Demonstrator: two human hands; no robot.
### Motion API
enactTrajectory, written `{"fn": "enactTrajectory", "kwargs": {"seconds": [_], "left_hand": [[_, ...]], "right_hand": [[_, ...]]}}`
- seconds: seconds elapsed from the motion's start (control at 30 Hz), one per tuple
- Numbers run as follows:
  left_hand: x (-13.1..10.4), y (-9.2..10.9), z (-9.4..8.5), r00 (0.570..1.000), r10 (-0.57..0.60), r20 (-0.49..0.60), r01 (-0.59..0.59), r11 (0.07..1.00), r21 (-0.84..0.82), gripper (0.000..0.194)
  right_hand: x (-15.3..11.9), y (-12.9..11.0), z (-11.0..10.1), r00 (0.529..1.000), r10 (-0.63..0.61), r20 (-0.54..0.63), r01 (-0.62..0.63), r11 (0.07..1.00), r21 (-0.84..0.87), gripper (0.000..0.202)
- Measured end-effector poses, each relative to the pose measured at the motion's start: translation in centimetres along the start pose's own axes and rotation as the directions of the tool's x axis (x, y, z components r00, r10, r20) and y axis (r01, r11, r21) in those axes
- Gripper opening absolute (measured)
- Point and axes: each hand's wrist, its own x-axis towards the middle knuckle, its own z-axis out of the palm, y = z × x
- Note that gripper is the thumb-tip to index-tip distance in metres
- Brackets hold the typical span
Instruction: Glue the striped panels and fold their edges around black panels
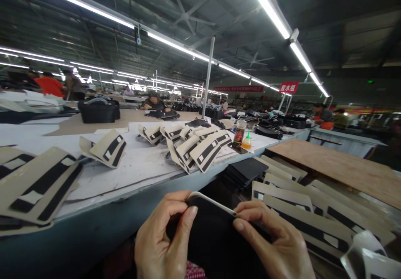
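Between my two hands is a black panel with a pale beige edge (pixel 216 233), held up in front of the table's near side. My left hand (pixel 167 233) pinches its upper left corner, thumb on the black face. At the upper right edge my right hand (pixel 271 235) pinches it between thumb and fingers. The panel's lower part runs out of view. Similar beige panels with black strips (pixel 205 149) lean together on the table. To the right, more beige panels (pixel 313 222) lie in overlapping rows beside a stack of black sheets (pixel 247 170).
White paper covers the worktable (pixel 125 185). A dark-labelled bottle (pixel 239 135) and a small green-tipped bottle of amber liquid (pixel 247 141) stand near its edge. A black bag (pixel 97 111) sits farther back. A brown board (pixel 338 162) lies right. Other people work in the distance.
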Motion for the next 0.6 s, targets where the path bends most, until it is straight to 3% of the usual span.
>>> {"fn": "enactTrajectory", "kwargs": {"seconds": [0.17,0.3,0.4,0.6], "left_hand": [[-0.4,0.9,0.6,0.977,-0.19,-0.099,0.178,0.977,-0.119,0.017],[-0.2,1.6,0.9,0.953,-0.289,-0.096,0.262,0.939,-0.222,0.02],[-0.1,1.9,0.9,0.945,-0.315,-0.088,0.283,0.922,-0.266,0.02],[-0.1,2.2,0.9,0.936,-0.331,-0.121,0.289,0.918,-0.273,0.02]], "right_hand": [[0.0,0.0,0.0,1.0,-0.01,0.009,0.01,1.0,-0.003,0.013],[0.0,0.2,0.0,0.999,-0.046,0.001,0.046,0.999,-0.006,0.015],[0.2,0.5,-0.4,0.995,-0.103,0.01,0.103,0.994,-0.037,0.013],[0.8,1.0,-1.5,0.961,-0.234,0.148,0.25,0.964,-0.096,0.01]]}}
